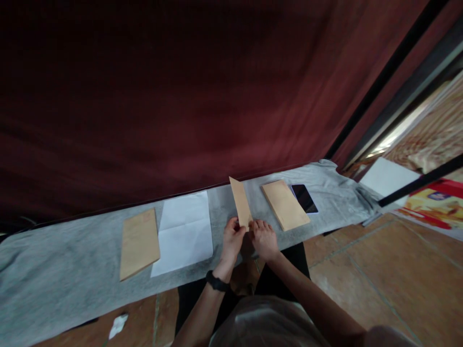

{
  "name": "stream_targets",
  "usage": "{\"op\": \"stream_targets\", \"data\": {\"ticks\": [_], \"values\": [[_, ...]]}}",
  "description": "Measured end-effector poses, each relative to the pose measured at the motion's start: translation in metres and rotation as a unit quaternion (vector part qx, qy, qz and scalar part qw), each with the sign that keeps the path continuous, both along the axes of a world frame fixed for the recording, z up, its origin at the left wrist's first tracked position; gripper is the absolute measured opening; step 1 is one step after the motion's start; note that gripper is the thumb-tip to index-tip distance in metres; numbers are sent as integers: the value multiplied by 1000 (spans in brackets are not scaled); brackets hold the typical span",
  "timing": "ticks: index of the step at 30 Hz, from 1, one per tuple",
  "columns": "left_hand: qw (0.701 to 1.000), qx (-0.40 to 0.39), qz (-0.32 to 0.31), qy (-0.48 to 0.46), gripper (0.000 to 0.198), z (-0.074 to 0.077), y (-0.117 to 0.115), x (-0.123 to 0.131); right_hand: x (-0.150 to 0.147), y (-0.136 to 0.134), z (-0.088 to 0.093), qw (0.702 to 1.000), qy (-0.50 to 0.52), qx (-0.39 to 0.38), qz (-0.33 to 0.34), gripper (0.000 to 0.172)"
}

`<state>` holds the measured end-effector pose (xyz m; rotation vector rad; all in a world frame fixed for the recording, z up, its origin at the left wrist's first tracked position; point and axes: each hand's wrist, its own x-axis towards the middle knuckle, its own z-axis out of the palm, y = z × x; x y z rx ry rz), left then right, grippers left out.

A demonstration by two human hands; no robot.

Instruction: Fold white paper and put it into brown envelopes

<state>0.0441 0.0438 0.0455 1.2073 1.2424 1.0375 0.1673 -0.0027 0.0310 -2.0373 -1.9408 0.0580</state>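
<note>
A brown paper envelope (241, 202) is tilted up off the cloth, its near end between my two hands. My left hand (232, 237), with a black band on the wrist, pinches the near left corner. The fingers of my right hand (265, 238) are curled at the near right corner, closed on the same envelope. To the right lies a stack of brown envelopes (285, 205), close to my right hand. Left of my hands are white paper sheets (186, 231) with a crease across them, and a further brown envelope pile (140, 243) overlaps their left edge.
The long narrow bench is draped in a grey cloth (72, 260). A phone (305, 198) lies right of the envelope stack. Behind the bench hangs a dark red curtain (217, 106). A red and yellow box (437, 205) stands at the right, and a crumpled tissue (118, 326) is on the tiled floor.
</note>
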Motion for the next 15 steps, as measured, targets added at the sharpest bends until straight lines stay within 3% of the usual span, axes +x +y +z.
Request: {"op": "stream_targets", "data": {"ticks": [3,5,7,10,12,15], "values": [[999,-1,-38,-21,34,11,-6,4,9,7,3,994,103,10,-25,29],[999,-18,-20,-35,45,10,-11,3,12,10,2,971,234,16,-50,30],[998,-44,18,-39,52,4,-14,-1,10,11,-2,916,393,8,-76,36],[993,-90,14,-71,55,-9,-17,-6,-3,9,-12,786,611,-36,-93,46],[991,-100,2,-86,54,-16,-16,-8,-12,7,-19,718,687,-69,-92,53],[993,-97,13,-58,51,-22,-11,-13,-19,3,-26,688,712,-105,-91,59]]}}
